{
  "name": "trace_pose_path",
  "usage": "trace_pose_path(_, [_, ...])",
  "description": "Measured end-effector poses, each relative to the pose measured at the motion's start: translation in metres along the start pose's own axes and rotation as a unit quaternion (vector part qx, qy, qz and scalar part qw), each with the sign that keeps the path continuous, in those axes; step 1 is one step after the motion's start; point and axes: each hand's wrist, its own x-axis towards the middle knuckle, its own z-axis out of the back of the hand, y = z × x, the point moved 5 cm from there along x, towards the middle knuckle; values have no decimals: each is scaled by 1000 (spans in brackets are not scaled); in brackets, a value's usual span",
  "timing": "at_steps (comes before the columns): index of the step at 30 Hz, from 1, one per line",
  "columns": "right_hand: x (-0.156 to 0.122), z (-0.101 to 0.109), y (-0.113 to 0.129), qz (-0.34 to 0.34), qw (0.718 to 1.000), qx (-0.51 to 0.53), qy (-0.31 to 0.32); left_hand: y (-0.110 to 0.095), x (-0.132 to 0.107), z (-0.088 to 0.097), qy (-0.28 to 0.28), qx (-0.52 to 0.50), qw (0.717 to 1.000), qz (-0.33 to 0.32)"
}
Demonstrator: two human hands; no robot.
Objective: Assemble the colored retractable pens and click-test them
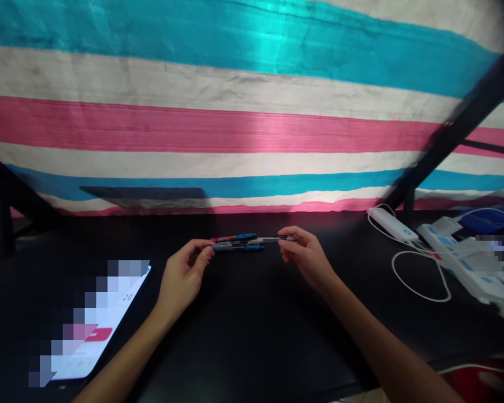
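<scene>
Several pens lie close together on the black table point(243, 313) in front of me. Among them are a pen with a blue end and red near its other end point(237, 237) and another with a blue tip point(254, 247). My left hand point(182, 274) is closed at the left end of the group, thumb and fingers around the end of a grey pen point(223, 246). From the right, my right hand point(304, 254) pinches the dark end of a clear, whitish pen point(269, 239), whose other end reaches in among the pens.
To the left lies a lit phone-like screen point(105, 330), partly pixelated. On the right are a white power strip point(466, 268), a white device point(392, 224) and a looping white cable point(395, 274). A striped sheet point(235, 134) hangs behind the table, with dark frame bars point(453, 129).
</scene>
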Motion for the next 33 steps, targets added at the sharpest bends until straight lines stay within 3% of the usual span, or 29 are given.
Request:
trace_pose_path(8, [4, 10, 3, 23, 997, 71, -38, -1, 0, -1, -8, -11, 1000, 2])
trace_pose_path(33, [-4, -7, -2, 8, 1000, 15, 21, -6, -4, -3, 6, 43, 999, -24])
